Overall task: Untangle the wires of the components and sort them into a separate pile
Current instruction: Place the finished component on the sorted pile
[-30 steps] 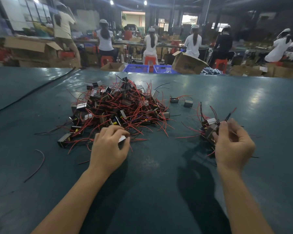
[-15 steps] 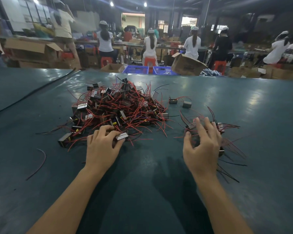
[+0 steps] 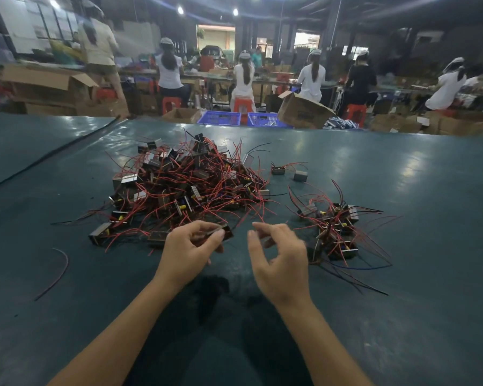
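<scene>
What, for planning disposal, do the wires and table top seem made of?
Wires: red plastic-looking insulation, thin and bendy, holding curves; core unseen. Table top: smooth dark teal sheet, perhaps rubber or vinyl, with soft glossy light reflections.

1. Table [image 3: 430,302], under both hands: plain dark teal with pale glare patches.
2. Large pile [image 3: 184,188], beyond left hand [image 3: 187,252]: red wires, few black; dark and silver-grey bodies, yellow spots.
3. Component [image 3: 224,232], in left hand: dark brown.
4. Small pile [image 3: 332,229], right of right hand [image 3: 279,260]: red and black wires, one blue.
5. Loose wire [image 3: 59,271], left of left hand: dark red.
6. Baskets [image 3: 219,118], far beyond the hands: blue lattice.
</scene>
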The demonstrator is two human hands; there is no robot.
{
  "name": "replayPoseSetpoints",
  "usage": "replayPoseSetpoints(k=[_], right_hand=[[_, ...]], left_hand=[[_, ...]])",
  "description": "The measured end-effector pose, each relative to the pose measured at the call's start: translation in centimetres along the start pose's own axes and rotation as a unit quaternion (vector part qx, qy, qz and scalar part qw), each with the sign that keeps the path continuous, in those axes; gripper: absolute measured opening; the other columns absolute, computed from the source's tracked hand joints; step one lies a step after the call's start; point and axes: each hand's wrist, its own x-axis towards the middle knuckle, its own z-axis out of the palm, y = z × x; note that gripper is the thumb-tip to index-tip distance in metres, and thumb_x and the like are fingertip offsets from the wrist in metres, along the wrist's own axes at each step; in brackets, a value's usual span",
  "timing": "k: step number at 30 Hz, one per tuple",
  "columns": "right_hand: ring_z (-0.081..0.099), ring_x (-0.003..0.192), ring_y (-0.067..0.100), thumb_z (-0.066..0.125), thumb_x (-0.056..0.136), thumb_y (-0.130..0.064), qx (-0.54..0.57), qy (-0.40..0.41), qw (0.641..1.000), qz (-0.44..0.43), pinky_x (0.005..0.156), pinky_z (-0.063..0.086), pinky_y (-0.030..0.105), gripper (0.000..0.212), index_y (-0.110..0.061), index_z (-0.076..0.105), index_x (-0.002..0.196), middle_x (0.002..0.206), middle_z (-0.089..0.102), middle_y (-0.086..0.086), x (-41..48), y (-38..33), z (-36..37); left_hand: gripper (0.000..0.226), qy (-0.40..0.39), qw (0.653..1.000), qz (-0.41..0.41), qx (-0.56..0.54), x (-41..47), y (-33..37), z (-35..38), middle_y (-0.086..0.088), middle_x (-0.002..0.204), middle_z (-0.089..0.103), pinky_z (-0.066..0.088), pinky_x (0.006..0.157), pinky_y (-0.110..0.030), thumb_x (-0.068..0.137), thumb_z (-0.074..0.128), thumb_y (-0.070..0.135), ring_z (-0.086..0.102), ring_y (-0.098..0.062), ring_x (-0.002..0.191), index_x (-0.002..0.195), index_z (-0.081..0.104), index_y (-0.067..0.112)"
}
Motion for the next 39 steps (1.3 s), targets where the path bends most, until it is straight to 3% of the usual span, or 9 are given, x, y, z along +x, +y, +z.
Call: replayPoseSetpoints(k=[5, 10, 13, 16, 21, 26, 29, 35, 39], right_hand=[[0.062, 0.071, 0.005, 0.067, 0.088, -0.037, 0.034, -0.111, 0.983, 0.14, 0.068, 0.053, 0.027, 0.016, -0.022, 0.07, 0.083, 0.079, 0.067, -0.009, -1.0, 0.3, 1.3], [0.059, 0.059, 0.007, 0.065, 0.09, -0.038, 0.042, -0.134, 0.973, 0.181, 0.058, 0.048, 0.025, 0.034, -0.018, 0.063, 0.062, 0.061, 0.064, -0.005, -1.2, 0.4, 1.8], [0.051, 0.05, 0.01, 0.066, 0.09, -0.038, 0.046, -0.132, 0.972, 0.189, 0.053, 0.042, 0.027, 0.046, -0.009, 0.057, 0.055, 0.053, 0.058, 0.002, -1.3, 0.3, 1.6], [0.054, 0.05, 0.013, 0.065, 0.089, -0.04, 0.049, -0.127, 0.972, 0.194, 0.053, 0.044, 0.03, 0.05, -0.005, 0.056, 0.055, 0.053, 0.059, 0.006, -1.3, 0.6, 1.2], [0.069, 0.057, 0.01, 0.065, 0.092, -0.029, 0.141, -0.13, 0.946, 0.26, 0.065, 0.059, 0.043, 0.033, -0.015, 0.065, 0.063, 0.058, 0.068, -0.004, -1.0, 0.8, 1.3], [0.072, 0.073, 0.011, 0.06, 0.095, -0.018, 0.177, -0.127, 0.926, 0.308, 0.072, 0.06, 0.037, 0.009, -0.018, 0.068, 0.099, 0.073, 0.072, -0.008, -0.9, 1.0, 1.5], [0.07, 0.074, 0.012, 0.059, 0.096, -0.02, 0.169, -0.122, 0.927, 0.313, 0.06, 0.053, 0.02, 0.033, -0.019, 0.057, 0.129, 0.079, 0.071, -0.009, -0.9, 1.0, 1.3], [0.066, 0.065, 0.014, 0.061, 0.094, -0.016, 0.178, -0.101, 0.932, 0.298, 0.055, 0.05, 0.015, 0.017, -0.02, 0.066, 0.11, 0.08, 0.066, -0.005, -0.7, 1.0, 1.0], [0.066, 0.067, 0.012, 0.065, 0.092, -0.018, 0.194, -0.122, 0.935, 0.271, 0.06, 0.054, 0.021, 0.011, -0.027, 0.068, 0.098, 0.079, 0.069, -0.003, -0.9, 0.7, 1.2]], left_hand=[[0.002, -0.098, 0.991, 0.021, 0.089, -0.5, -0.4, 0.1, 0.004, 0.07, 0.073, 0.051, 0.06, -0.017, 0.086, 0.072, 0.019, 0.068, -0.005, 0.062, 0.087, 0.073, 0.02], [0.02, -0.187, 0.959, 0.058, 0.204, -0.6, -0.2, -1.2, 0.013, 0.071, 0.068, 0.054, 0.063, -0.033, 0.084, 0.062, 0.041, 0.062, -0.006, 0.064, 0.084, 0.074, 0.026], [0.036, -0.084, 0.959, 0.117, 0.244, -0.4, 0.1, -1.5, 0.013, 0.079, 0.068, 0.053, 0.069, -0.036, 0.084, 0.049, 0.05, 0.062, -0.008, 0.073, 0.088, 0.073, 0.023], [0.024, 0.074, 0.924, 0.141, 0.349, 0.6, -0.4, -2.6, 0.0, 0.098, 0.069, 0.049, 0.084, -0.042, 0.084, 0.06, 0.021, 0.061, -0.022, 0.091, 0.104, 0.071, 0.014], [0.044, 0.026, 0.885, -0.05, 0.463, 1.6, -2.5, -4.7, 0.001, 0.129, 0.054, 0.036, 0.1, -0.042, 0.084, 0.063, 0.028, 0.047, -0.025, 0.118, 0.128, 0.057, 0.024], [0.033, 0.029, 0.902, -0.034, 0.43, 2.0, -3.0, -5.4, -0.003, 0.122, 0.057, 0.045, 0.091, -0.037, 0.086, 0.071, 0.026, 0.05, -0.024, 0.111, 0.116, 0.068, 0.013], [0.03, 0.076, 0.904, 0.018, 0.42, 1.8, -2.3, -4.8, -0.005, 0.114, 0.061, 0.05, 0.081, -0.039, 0.086, 0.071, 0.026, 0.056, -0.026, 0.103, 0.11, 0.071, 0.007], [0.028, 0.125, 0.918, 0.231, 0.296, 1.3, 0.2, -3.5, -0.005, 0.095, 0.064, 0.054, 0.074, -0.032, 0.083, 0.077, 0.028, 0.062, -0.02, 0.083, 0.092, 0.068, 0.003], [0.03, 0.119, 0.933, 0.279, 0.192, 0.6, 0.7, -2.0, -0.005, 0.1, 0.063, 0.053, 0.074, -0.016, 0.085, 0.072, 0.029, 0.061, -0.011, 0.085, 0.097, 0.068, 0.002]])
